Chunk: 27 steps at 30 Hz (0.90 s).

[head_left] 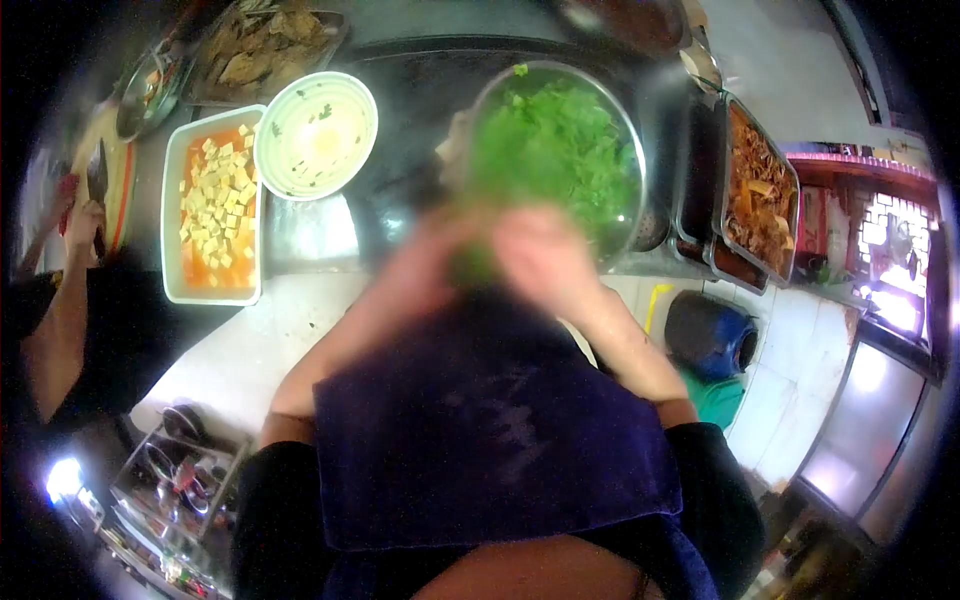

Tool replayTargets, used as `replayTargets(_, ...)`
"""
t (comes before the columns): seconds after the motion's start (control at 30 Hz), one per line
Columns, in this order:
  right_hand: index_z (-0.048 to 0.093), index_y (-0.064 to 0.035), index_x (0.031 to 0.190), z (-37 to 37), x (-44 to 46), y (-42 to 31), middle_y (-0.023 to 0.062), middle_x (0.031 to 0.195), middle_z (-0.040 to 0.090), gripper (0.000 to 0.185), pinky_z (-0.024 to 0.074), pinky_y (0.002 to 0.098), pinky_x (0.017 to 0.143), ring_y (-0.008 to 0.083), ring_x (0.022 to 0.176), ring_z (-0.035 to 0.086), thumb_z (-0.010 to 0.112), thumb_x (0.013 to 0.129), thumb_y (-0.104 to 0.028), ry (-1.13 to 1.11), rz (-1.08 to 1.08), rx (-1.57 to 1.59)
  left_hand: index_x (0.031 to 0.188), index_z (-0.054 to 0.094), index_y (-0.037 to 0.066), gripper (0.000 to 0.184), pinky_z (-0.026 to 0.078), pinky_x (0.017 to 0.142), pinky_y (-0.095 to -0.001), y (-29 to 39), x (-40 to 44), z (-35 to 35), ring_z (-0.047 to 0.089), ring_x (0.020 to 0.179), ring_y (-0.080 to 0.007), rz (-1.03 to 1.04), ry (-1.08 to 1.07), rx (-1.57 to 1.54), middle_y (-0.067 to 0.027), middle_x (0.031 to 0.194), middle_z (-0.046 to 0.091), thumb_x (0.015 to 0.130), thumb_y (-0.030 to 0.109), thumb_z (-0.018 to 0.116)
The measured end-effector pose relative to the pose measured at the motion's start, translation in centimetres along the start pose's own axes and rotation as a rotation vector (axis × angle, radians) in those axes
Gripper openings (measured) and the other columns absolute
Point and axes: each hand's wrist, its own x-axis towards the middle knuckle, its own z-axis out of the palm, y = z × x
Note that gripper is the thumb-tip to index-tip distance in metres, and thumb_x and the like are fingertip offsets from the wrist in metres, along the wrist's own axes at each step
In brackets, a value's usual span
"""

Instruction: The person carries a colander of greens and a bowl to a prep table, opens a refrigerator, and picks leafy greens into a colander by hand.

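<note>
A large round metal bowl holds chopped green leaves. At its near rim are my left hand and my right hand, close together and blurred. A smear of green shows between them, but whether either hand grips leaves is not clear. Left of the bowl, a white rectangular tub contains pale cubes, which look like tofu, in orange liquid. A pale round bowl with green flecks inside overlaps the tub's upper right corner.
Trays of brown food stand at right and upper left. Another person's hand holds a knife at far left, near a round board. A blue barrel stands below the counter at right.
</note>
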Motion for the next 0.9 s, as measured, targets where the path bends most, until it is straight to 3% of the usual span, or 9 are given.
replayTargets(0.17, 0.069, -0.0091, 0.099, -1.3, 0.1, 3.8, 0.0099, 0.088, 0.068, 0.018, 0.0512, 0.0279, 0.072, 0.0182, 0.084, 0.065, 0.063, 0.082, -0.012, 0.094, 0.587, 0.259, 0.107, 0.057, 0.004, 0.022, 0.052, 0.071, -0.0309, -2.2, 0.5, -2.8, 0.062, 0.082, -0.019, -0.135, 0.122, -0.159, -0.0075, 0.09, 0.063, 0.088, 0.017, 0.057)
replayTargets(0.27, 0.069, -0.0087, 0.092, -0.7, 3.2, 8.1, 0.0105, 0.089, 0.067, 0.015, 0.0495, 0.0352, 0.076, 0.0254, 0.085, 0.063, 0.063, 0.08, -0.016, 0.26, 0.38, -0.019, 0.102, 0.057, 0.005, 0.021, 0.051, 0.069, -0.0315, -0.9, -0.1, -1.6, 0.061, 0.078, -0.0196, -0.211, 0.144, -0.226, -0.0075, 0.087, 0.062, 0.086, 0.019, 0.057)
replayTargets(0.37, 0.069, -0.0123, 0.087, 2.6, 5.0, 11.7, 0.0073, 0.086, 0.067, 0.016, 0.0429, 0.0409, 0.086, 0.0259, 0.087, 0.06, 0.065, 0.076, -0.023, -0.104, 0.319, -0.479, 0.099, 0.057, 0.006, 0.02, 0.05, 0.069, -0.0329, -5.8, 1.6, -5.5, 0.06, 0.075, -0.0197, -0.072, 0.194, 0.016, -0.0072, 0.086, 0.062, 0.087, 0.022, 0.056)
replayTargets(0.47, 0.07, -0.0158, 0.084, 5.1, 4.6, 13.0, 0.0036, 0.083, 0.068, 0.016, 0.034, 0.0442, 0.094, 0.0239, 0.09, 0.057, 0.065, 0.074, -0.028, -0.351, 0.445, -0.666, 0.097, 0.056, 0.008, 0.019, 0.05, 0.068, -0.0333, -3.4, 0.6, -3.7, 0.059, 0.073, -0.0196, -0.076, 0.222, 0.028, -0.0065, 0.085, 0.061, 0.086, 0.023, 0.057)
replayTargets(0.57, 0.07, -0.0172, 0.084, 4.5, 3.2, 12.6, 0.0024, 0.082, 0.068, 0.014, 0.0309, 0.0456, 0.096, 0.0237, 0.089, 0.057, 0.066, 0.073, -0.026, -0.236, 0.373, -0.517, 0.096, 0.056, 0.009, 0.02, 0.049, 0.067, -0.0319, -2.1, 0.2, -3.1, 0.058, 0.073, -0.0193, -0.109, 0.233, -0.096, -0.0054, 0.083, 0.06, 0.085, 0.024, 0.06)
replayTargets(0.6, 0.07, -0.0165, 0.083, 3.7, 2.7, 12.0, 0.0026, 0.083, 0.068, 0.014, 0.0277, 0.0446, 0.1, 0.0243, 0.088, 0.058, 0.067, 0.072, -0.025, -0.046, 0.374, -0.353, 0.096, 0.056, 0.009, 0.02, 0.049, 0.066, -0.0313, -2.3, 0.2, -3.4, 0.058, 0.073, -0.0191, -0.105, 0.232, -0.1, -0.0051, 0.082, 0.06, 0.084, 0.024, 0.061)
replayTargets(0.67, 0.069, -0.0141, 0.084, 1.2, 2.9, 11.4, 0.0036, 0.085, 0.068, 0.013, 0.0313, 0.0415, 0.098, 0.0227, 0.089, 0.059, 0.069, 0.072, -0.021, 0.088, 0.491, -0.04, 0.096, 0.055, 0.01, 0.021, 0.049, 0.065, -0.0301, -2.4, 0.5, -3.7, 0.058, 0.074, -0.0184, -0.094, 0.228, -0.078, -0.0044, 0.082, 0.059, 0.084, 0.025, 0.063)
replayTargets(0.77, 0.067, -0.0028, 0.091, -1.4, 3.1, 9.4, 0.0067, 0.092, 0.066, 0.015, 0.0467, 0.0275, 0.079, 0.0141, 0.085, 0.059, 0.069, 0.076, -0.006, 0.304, 0.66, 0.574, 0.099, 0.055, 0.009, 0.022, 0.049, 0.066, -0.0294, -0.9, 0.4, -2.1, 0.058, 0.075, -0.0177, -0.028, 0.111, 0.021, -0.0051, 0.085, 0.06, 0.084, 0.023, 0.063)
replayTargets(0.9, 0.064, -0.0006, 0.098, -3.4, 2.6, 6.3, 0.0056, 0.095, 0.065, 0.021, 0.0465, 0.0263, 0.079, 0.0117, 0.083, 0.059, 0.066, 0.078, -0.003, 0.219, 0.751, 1.156, 0.109, 0.054, 0.007, 0.027, 0.051, 0.072, -0.0324, 1.3, 1.1, 1.5, 0.06, 0.083, -0.0191, 0.087, -0.061, 0.129, -0.0074, 0.096, 0.062, 0.086, 0.019, 0.062)
